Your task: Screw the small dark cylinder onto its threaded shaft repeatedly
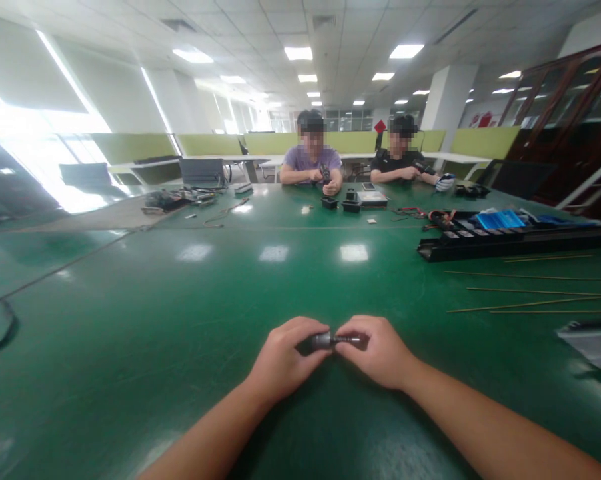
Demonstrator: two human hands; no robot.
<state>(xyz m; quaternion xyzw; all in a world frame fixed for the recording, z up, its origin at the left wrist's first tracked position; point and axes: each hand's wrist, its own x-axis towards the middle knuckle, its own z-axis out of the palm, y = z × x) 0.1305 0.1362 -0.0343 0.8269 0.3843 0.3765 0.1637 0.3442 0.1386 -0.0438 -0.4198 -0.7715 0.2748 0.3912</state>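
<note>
Just above the green tabletop (220, 273), both hands meet on a small metal cylinder with a thin shaft. My left hand (282, 359) is closed round the grey cylinder (321, 341), its thumb below and fingers above. From the cylinder's right end the thin shaft (348, 340) points right, lying roughly level. My right hand (382, 353) is curled around this shaft, with thumb and fingertips pinching near where it joins the cylinder. The shaft's far end lies within the right hand's curl. The exact kind of part is too small to tell.
Thin brass-coloured rods (525, 291) and a grey block (593, 343) lie at right. Behind them sits a long black channel (480, 248). Two people sit across the table, near small black boxes (351, 206). A black cable (8, 327) is at the left edge.
</note>
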